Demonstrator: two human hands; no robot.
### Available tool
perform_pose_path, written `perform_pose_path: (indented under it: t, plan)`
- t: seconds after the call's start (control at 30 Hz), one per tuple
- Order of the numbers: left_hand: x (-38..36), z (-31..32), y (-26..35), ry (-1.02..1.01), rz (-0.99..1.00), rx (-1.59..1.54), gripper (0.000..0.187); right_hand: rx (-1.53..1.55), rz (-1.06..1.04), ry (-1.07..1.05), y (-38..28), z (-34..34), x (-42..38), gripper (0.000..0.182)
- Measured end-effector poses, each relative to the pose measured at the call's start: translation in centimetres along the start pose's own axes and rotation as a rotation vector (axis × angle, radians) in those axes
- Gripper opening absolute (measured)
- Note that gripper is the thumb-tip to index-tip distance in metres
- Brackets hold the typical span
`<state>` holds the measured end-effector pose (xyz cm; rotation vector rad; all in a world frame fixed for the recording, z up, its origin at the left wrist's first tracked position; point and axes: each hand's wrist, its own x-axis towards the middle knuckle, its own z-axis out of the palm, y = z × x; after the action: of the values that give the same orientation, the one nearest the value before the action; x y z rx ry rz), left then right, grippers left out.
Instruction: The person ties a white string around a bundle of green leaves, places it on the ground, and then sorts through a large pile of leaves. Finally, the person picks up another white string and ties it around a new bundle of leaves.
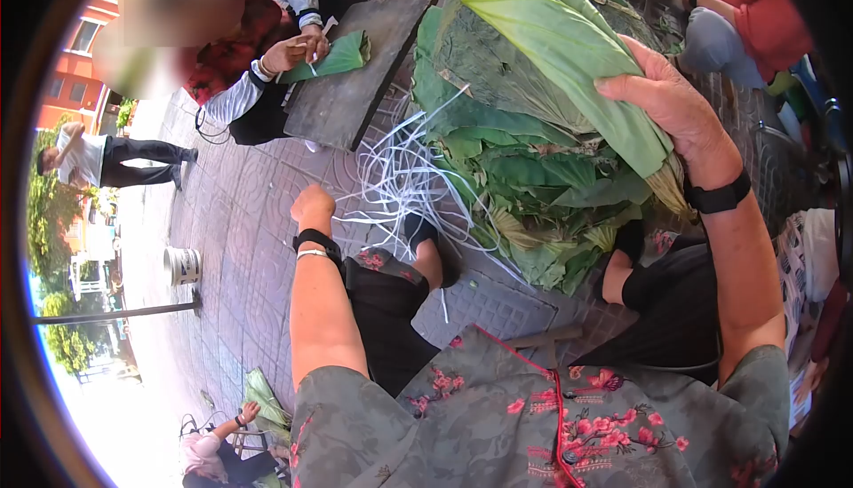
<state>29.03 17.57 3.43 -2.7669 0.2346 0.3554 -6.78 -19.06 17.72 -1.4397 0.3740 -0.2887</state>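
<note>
My right hand (662,102) grips a folded light-green lotus leaf (560,62), thumb on its near face and the other fingers mostly hidden behind it. The leaf is tilted above a big pile of green and browned lotus leaves (542,173) between my feet. My left hand (313,204) hangs over the paving at the left, away from the pile, its fingers turned from view. A tangle of white strips (413,173) lies between that hand and the pile, with ends trailing toward my foot. Nothing shows in my left hand.
Across from me, a person's hands (298,51) work on a folded leaf (342,57) at a dark wooden board (360,71). Other people sit at upper right and lower left; another person stands at far left. A white bucket (182,266) and a pole (115,314) are at left.
</note>
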Motion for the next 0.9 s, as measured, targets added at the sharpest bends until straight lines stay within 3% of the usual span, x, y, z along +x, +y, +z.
perform_pose_path:
  t: [0.13, 0.23, 0.3, 0.37, 0.47, 0.53, 0.6, 0.63, 0.7, 0.77, 0.83, 0.9]
  plan:
    - [2.0, 1.9, -2.8, -0.054, -0.152, -0.133, 0.033, -0.010, -0.001, 0.000, 0.3, -0.1, -0.2, 0.050]
    - [4.4, 4.7, -1.0, -0.073, 0.046, -0.145, 0.033, -0.022, -0.001, -0.019, 0.5, 0.2, -0.3, 0.051]
    - [4.0, 4.6, 2.4, -0.042, 0.266, -0.466, 0.033, -0.035, -0.011, -0.043, 1.0, 0.3, 0.1, 0.051]
    - [2.5, 4.7, 5.4, 0.422, 0.618, -0.366, 0.033, -0.032, -0.043, -0.049, 1.0, 1.1, 0.0, 0.051]
    - [-1.6, -1.2, 8.3, 0.243, 0.793, -0.499, 0.035, -0.194, -0.125, -0.120, 1.3, 1.7, 0.0, 0.052]
    - [-5.7, -6.2, 9.2, -0.001, 0.667, -0.988, 0.035, -0.377, -0.175, -0.189, 1.5, 2.1, 0.0, 0.054]
    - [-10.1, -11.1, 9.1, 0.008, 0.644, -1.404, 0.032, -0.625, -0.417, -0.249, 2.9, 2.3, -0.2, 0.056]
    - [-11.1, -12.3, 9.2, 0.084, 0.733, -1.529, 0.036, -0.653, -0.370, -0.307, 2.8, 2.5, -0.6, 0.057]
    - [-14.3, -15.1, 10.0, 0.300, 0.933, -1.399, 0.041, -0.697, -0.272, -0.432, 2.5, 3.4, -1.2, 0.058]
    - [-16.0, -16.0, 10.0, 0.429, 1.210, -1.040, 0.054, -0.849, -0.304, -0.469, 2.9, 4.0, -1.7, 0.057]
    - [-18.3, -16.0, 10.8, 0.094, 1.394, -0.944, 0.066, -0.996, -0.308, -0.516, 2.8, 4.9, -2.1, 0.060]
    - [-19.0, -15.0, 11.5, 0.013, 1.501, -0.548, 0.069, -1.151, -0.282, -0.568, 2.0, 5.6, -2.5, 0.068]
